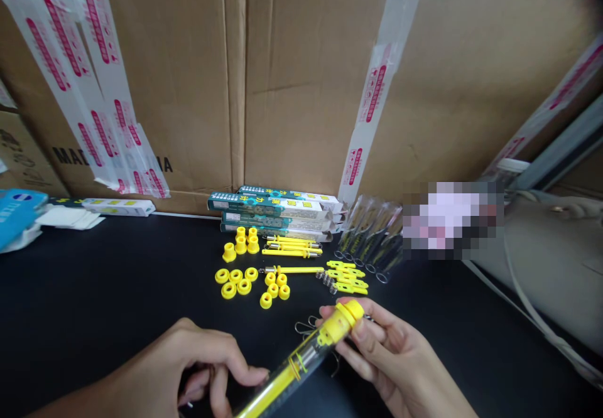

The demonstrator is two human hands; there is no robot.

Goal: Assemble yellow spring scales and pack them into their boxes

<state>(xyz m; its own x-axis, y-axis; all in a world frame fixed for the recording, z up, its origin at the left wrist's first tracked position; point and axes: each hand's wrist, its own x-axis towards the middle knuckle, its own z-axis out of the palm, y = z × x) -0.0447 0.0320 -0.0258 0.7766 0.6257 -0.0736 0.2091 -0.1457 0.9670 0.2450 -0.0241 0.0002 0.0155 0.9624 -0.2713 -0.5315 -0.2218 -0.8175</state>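
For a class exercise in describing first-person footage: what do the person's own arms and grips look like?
Both arms are bare: the left grip and right grip wear no gloves, and the left forearm and right forearm show no sleeve, watch or band.

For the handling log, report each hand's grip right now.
Left hand: curled beside the clear tube with a yellow cap; cannot tell if it is holding it.
Right hand: closed, holding that tube near the cap.
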